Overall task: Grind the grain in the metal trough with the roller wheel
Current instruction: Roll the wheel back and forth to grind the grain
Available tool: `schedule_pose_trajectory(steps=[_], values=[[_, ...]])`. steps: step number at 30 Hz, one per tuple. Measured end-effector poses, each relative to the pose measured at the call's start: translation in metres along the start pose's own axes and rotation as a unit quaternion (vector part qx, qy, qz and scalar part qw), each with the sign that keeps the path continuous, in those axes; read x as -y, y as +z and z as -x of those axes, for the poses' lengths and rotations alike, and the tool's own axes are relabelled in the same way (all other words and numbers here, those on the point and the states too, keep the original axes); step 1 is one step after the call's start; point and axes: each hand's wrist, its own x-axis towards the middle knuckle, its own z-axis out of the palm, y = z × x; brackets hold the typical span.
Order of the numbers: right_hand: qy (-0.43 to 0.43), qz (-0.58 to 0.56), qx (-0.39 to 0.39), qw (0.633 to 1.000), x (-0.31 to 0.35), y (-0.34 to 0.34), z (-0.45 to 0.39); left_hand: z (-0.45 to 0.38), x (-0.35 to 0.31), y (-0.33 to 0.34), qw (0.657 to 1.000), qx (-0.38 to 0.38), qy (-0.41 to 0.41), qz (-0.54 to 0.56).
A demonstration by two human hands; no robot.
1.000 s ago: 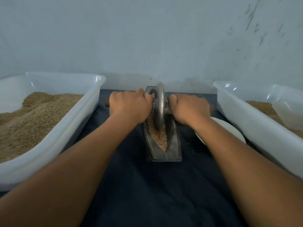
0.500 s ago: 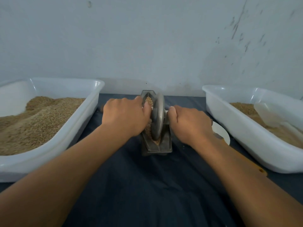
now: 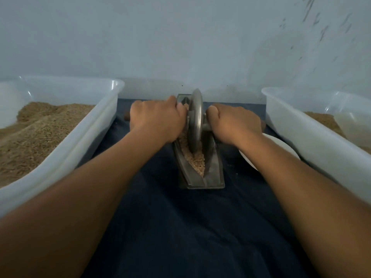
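Mid-grind: both hands, left [image 3: 158,119] and right [image 3: 233,122], are curled tight round the axle of the roller wheel [image 3: 195,121], standing in the grain [image 3: 195,159] of the metal trough [image 3: 212,177] at frame centre. Next, probably a firm roll toward the near end.

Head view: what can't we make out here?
- Roller axle: both ends wrapped by left hand and right hand.
- Trough far end: behind the wheel.
- White dish: mostly under the right forearm.
- Both tubs: cut by frame edges.

Both hands [image 3: 156,119] grip wheel [image 3: 195,121] in trough [image 3: 212,177].
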Motion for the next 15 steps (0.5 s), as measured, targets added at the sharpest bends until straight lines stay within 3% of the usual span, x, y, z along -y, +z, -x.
schedule_pose_trajectory(steps=[7, 15], values=[[-0.008, -0.021, 0.013, 1.000, 0.000, 0.010, -0.041, -0.036, 0.007, 0.017, 0.996, 0.060, -0.052, 0.036], [-0.012, -0.015, 0.095, 0.995, -0.002, 0.009, -0.081, -0.062, 0.009, 0.024, 0.991, 0.082, -0.085, 0.070]])
